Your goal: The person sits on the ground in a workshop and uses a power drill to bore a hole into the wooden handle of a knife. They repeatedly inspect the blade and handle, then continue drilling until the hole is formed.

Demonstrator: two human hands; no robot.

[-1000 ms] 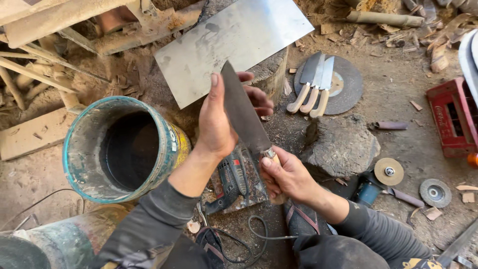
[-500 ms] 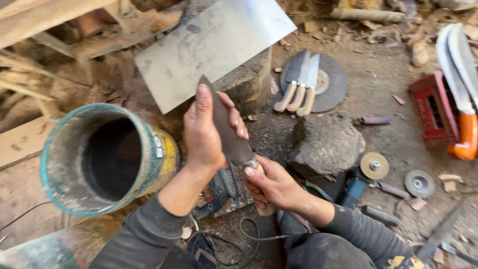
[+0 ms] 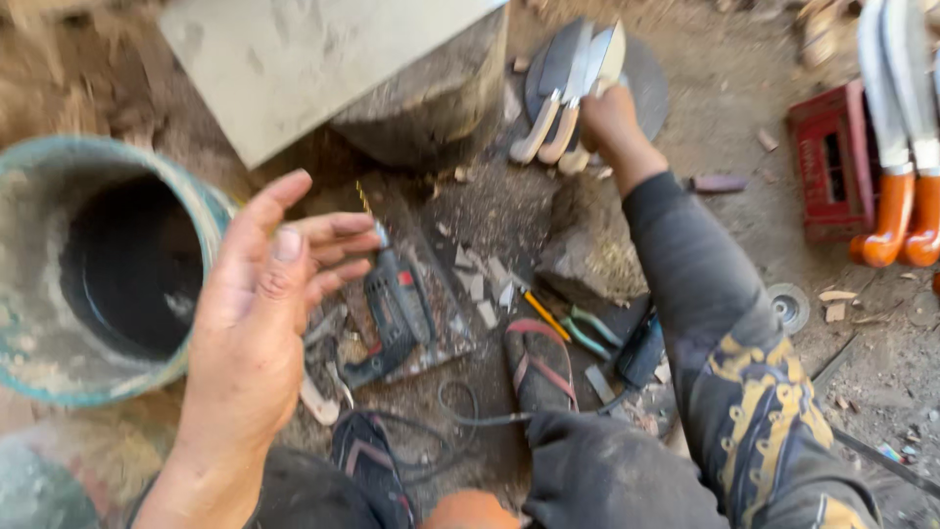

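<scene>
My left hand (image 3: 259,313) hovers open with spread fingers, holding nothing, above a dark power drill (image 3: 394,309) on the ground and next to the bucket. My right hand (image 3: 609,120) reaches far forward to a round dark disc (image 3: 646,83) where pale-handled knives (image 3: 553,113) lie side by side. Its fingers curl around the rightmost knife (image 3: 613,49); that blade shows above the hand and the handle end below it. The view is blurred.
A large blue-green bucket (image 3: 98,284) stands at the left. A grey metal sheet (image 3: 304,59) lies on a stump (image 3: 431,103). A stone (image 3: 587,250), pliers (image 3: 578,331), sandals (image 3: 539,367), a red crate (image 3: 832,167), orange-handled blades (image 3: 896,167) and a small grinding disc (image 3: 789,306) lie around.
Both hands held a dark blade over the drill before. My right hand has now stretched out to the knives on the disc, and my left hand has let go and opened.
</scene>
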